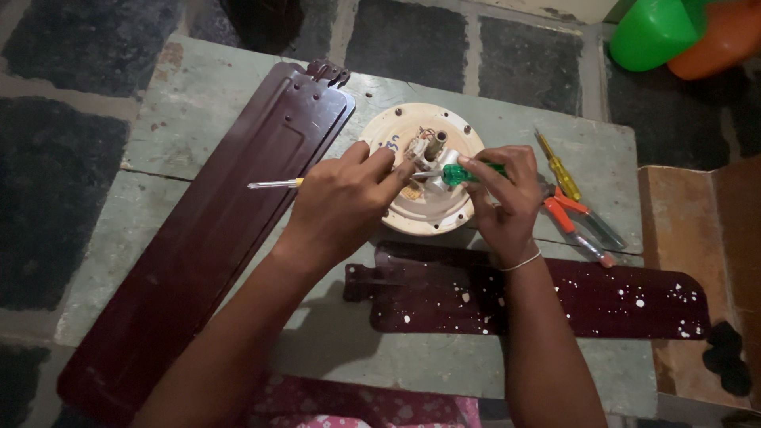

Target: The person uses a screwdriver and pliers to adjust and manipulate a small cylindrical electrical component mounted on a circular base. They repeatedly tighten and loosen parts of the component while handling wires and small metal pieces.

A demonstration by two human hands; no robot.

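Head view, left hand: the left hand (342, 198) is curled, fingertips pinched on the small white terminal part (420, 150) beside the shaft at the centre of the fan motor.
Head view, right hand: the right hand (507, 198) is closed around the green-handled screwdriver (458, 173), its tip aimed left into that same white part.
Fan motor: the cream, round ceiling fan motor (428, 208) lies flat on the grey-green table (198, 111), between and partly under both hands.
Yellow screwdriver: a second, yellow-handled screwdriver (273, 184) shows from behind the left hand, lying across the long maroon fan blade (214, 230).
Near blade: another maroon fan blade (555, 297), flecked with white, lies just below the motor, under the right wrist.
Spare tools: a yellow tester screwdriver (559, 168) and orange-handled pliers (572, 215) lie just right of the right hand.
Background: green and orange plastic vessels (682, 32) stand on the stone floor, well apart.
Risk, slip: the tip works very near the left fingertips; a slip off the screw could jab them.
Risk, wiring: thin wires sit by the shaft; a hard twist could tear one loose.
Risk, screw: a freed screw could roll off the motor and be lost in the dim light.
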